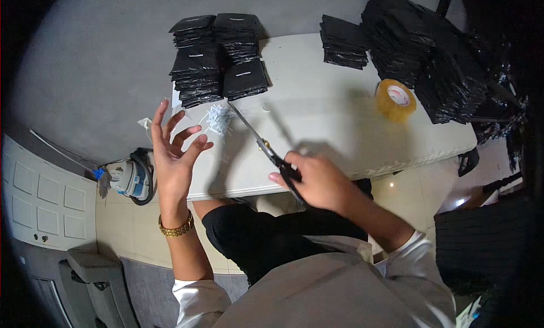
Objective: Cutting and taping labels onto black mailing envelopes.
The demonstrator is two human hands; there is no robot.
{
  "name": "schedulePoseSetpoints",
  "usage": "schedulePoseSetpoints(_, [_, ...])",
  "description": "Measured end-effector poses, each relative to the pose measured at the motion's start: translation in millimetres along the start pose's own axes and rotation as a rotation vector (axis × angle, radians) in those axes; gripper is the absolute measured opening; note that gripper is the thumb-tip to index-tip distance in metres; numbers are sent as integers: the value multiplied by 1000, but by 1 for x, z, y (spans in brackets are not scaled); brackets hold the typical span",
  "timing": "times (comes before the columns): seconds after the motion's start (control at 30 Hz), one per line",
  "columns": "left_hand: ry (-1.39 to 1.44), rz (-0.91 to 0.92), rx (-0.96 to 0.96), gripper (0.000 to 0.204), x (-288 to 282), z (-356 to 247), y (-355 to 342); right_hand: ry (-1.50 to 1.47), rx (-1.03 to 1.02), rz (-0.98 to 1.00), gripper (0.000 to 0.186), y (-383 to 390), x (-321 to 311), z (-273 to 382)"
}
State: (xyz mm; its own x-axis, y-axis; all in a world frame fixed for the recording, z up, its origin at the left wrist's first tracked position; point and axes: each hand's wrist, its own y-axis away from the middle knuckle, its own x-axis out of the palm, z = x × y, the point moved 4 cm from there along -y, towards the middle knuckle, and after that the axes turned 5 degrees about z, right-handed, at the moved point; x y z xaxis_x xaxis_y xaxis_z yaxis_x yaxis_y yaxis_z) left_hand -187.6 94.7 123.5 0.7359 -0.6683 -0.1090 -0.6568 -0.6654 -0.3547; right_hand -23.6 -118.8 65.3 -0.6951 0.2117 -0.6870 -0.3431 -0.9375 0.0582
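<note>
My right hand [317, 178] grips a pair of scissors [264, 145] by the black handles. Their long metal blades look closed and point away from me, up toward the stacks of black plastic packets. My left hand [177, 161] is raised at the table's left edge, its fingers spread and curved; I see nothing held in it. Just beyond its thumb lies a small heap of thin white and pale blue strips [219, 119]. Several stacks of flat black packets [197, 67] stand behind the heap, some with a white strip on top.
The white table [306, 73] also carries a roll of yellowish tape [396, 100] at right. Another stack of black packets [343, 41] and a big pile of black packets [419, 50] fill the far right. A vacuum cleaner [131, 178] stands on the floor at left.
</note>
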Motion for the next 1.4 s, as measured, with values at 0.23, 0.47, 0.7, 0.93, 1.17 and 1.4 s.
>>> schedulePoseSetpoints(0.23, [36,-22,-19,83,-7,11,7,333,-229,-76,50,-27,-64,-48])
schedulePoseSetpoints(0.47, [30,1,-49,83,-4,26,6,489,-315,-28,46,-36,-75,-91])
schedulePoseSetpoints(0.7, [61,24,-18,83,11,24,4,479,-325,-65,32,-29,-84,-94])
schedulePoseSetpoints(0.93, [174,52,142,97,50,11,21,371,-302,-214,28,0,-86,-82])
schedulePoseSetpoints(1.17, [230,138,206,104,88,20,54,-520,-226,-468,25,86,19,-54])
schedulePoseSetpoints(1.4, [124,267,214,107,127,30,82,-1127,-21,-527,41,85,90,-60])
